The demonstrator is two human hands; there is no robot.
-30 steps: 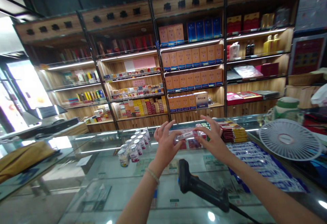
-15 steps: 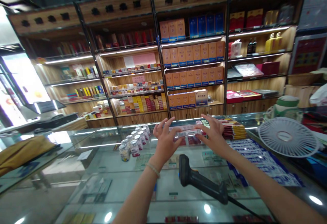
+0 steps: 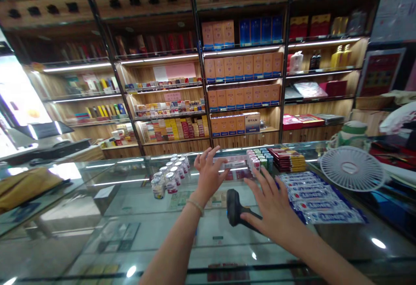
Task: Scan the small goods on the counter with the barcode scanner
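My left hand (image 3: 208,175) is over the glass counter, fingers spread, its fingertips at the left end of a slim pale box (image 3: 235,164). Whether they grip the box is hard to make out. Lower and to the right, my right hand (image 3: 271,207) has its fingers spread and holds nothing. It hovers over the black handheld scanner (image 3: 233,209), covering the handle. Rows of small white-lidded containers (image 3: 171,181) stand left of my left hand. Beyond my right hand are small colourful cylinders (image 3: 255,163), red and yellow packets (image 3: 288,159) and blue and white packages (image 3: 320,196).
A white round fan-like grille (image 3: 352,168) and a green and white jug (image 3: 354,133) stand at the right. Brown cloth (image 3: 29,187) lies at the far left. Wooden shelves (image 3: 245,139) full of boxes line the back wall.
My right hand has left the slim box and come down and nearer, over the scanner's handle. My left hand stays by the box's left end. The view has shifted slightly.
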